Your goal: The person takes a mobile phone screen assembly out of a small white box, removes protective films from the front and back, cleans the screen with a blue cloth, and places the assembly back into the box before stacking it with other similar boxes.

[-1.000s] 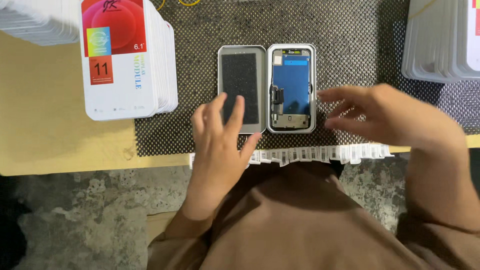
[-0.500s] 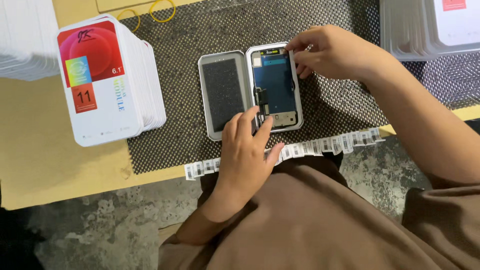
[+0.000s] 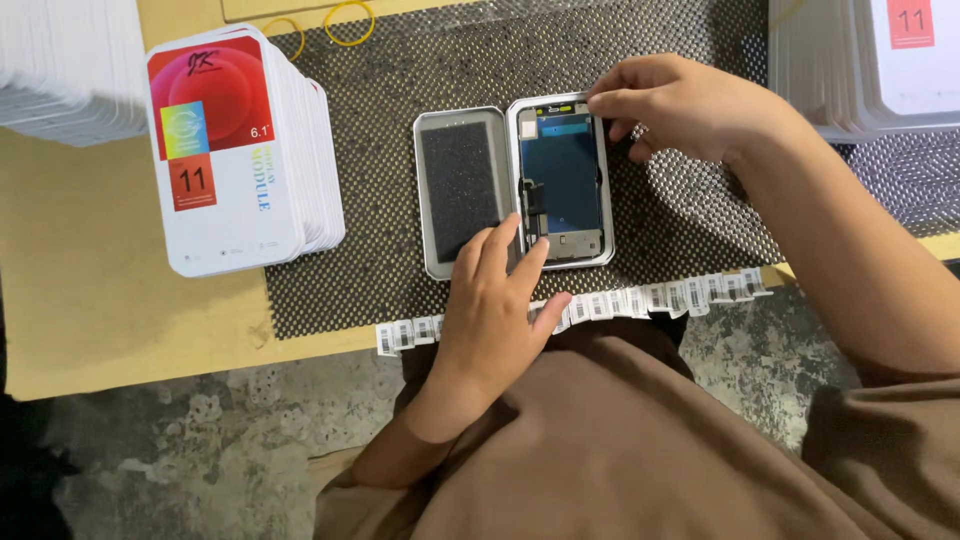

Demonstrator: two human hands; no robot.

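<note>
An open plastic case [image 3: 432, 190] lies on a dark mesh mat [image 3: 700, 215]. Its left half holds a dark foam pad [image 3: 458, 185]. Its right half holds a phone screen module [image 3: 562, 175], back side up, dark blue with a flex cable. My left hand [image 3: 495, 305] rests with fingertips on the case's near edge, at the middle where the halves meet. My right hand [image 3: 685, 105] pinches the module's far right corner with thumb and fingers.
A stack of white boxes with red and coloured labels [image 3: 235, 160] stands left of the case. More white stacks sit at the far left [image 3: 65, 70] and far right [image 3: 880, 60]. A strip of barcode stickers [image 3: 640, 300] runs along the table's near edge. Two yellow rubber bands [image 3: 345, 20] lie at the back.
My left hand slid right, onto the case's near middle edge. My right hand moved from the right side up to the module's far right corner. The camera view shifted.
</note>
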